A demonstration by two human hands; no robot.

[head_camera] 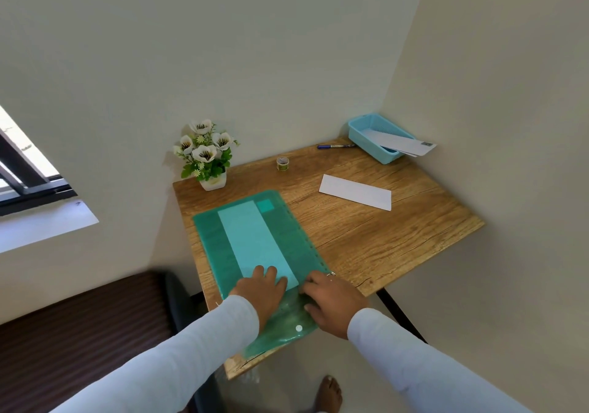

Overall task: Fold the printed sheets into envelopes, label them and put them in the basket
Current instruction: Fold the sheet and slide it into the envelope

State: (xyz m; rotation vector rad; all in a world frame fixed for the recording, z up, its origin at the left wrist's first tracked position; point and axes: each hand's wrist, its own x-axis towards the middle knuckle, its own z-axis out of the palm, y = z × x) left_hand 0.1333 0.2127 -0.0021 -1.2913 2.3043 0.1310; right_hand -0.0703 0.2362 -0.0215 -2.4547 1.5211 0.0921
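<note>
A translucent green plastic folder [220,240] lies on the wooden table [398,237], with a long pale sheet [251,237] showing through it. My left hand [261,291] rests flat on the folder's near end, fingers straight over the sheet. My right hand [331,301] is at the folder's near right edge beside the snap flap, fingers curled at the opening; what they hold is hidden. A white folded envelope [355,192] lies on the table's right half. The light blue basket [360,129] stands at the far right corner with envelopes [401,143] sticking out of it.
A blue pen [334,146] lies beside the basket and a small tape roll [282,163] sits in front of it. A potted white flower [205,157] stands at the far left corner. A dark chair is left of the table, my bare foot below.
</note>
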